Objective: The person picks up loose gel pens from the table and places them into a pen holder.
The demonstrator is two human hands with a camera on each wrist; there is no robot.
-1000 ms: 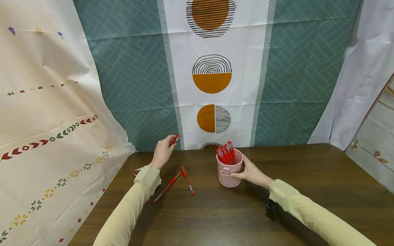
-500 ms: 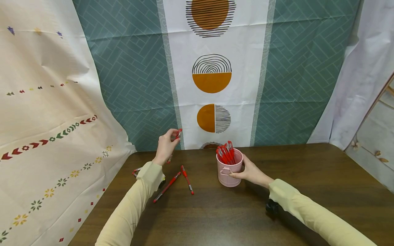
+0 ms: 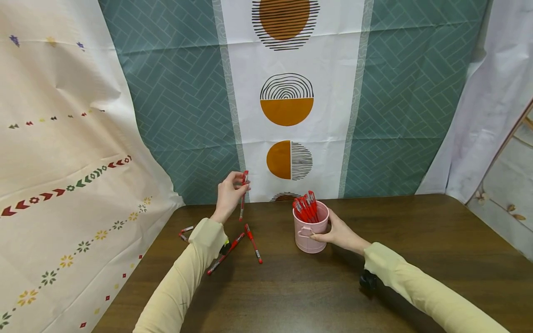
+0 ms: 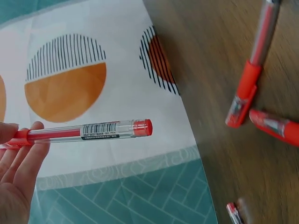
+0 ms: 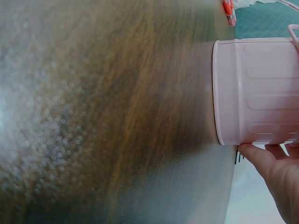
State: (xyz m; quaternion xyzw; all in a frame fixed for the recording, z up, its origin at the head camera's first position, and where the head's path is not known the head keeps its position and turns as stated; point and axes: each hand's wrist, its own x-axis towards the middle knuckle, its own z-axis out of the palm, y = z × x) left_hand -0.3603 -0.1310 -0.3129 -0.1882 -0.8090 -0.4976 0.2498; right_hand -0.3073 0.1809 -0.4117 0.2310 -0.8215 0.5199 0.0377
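My left hand [image 3: 228,194] pinches a red gel pen [image 3: 243,203] near its capped top, above the back of the table. The pen hangs almost upright; its clear barrel with a barcode label shows in the left wrist view. My right hand [image 3: 342,233] holds a small pink bucket [image 3: 307,243] from its right side, thumb by the front handle. Several red pens [image 3: 305,209] stand in the bucket, leaning left. Two loose red pens lie between hand and bucket: one slanting pen [image 3: 238,240] partly behind the left wrist, and another pen [image 3: 253,243] to its right.
More pen ends [image 3: 183,233] show at the left, partly covered by the left sleeve. The brown wooden table [image 3: 291,296] meets a hanging patterned cloth [image 3: 191,115] along its back edge. A cream cloth [image 3: 83,185] hangs at the left side.
My left hand has moved up and slightly right, and the pen in it has swung from lying sideways to hanging nearly upright. The right hand and bucket have stayed put.
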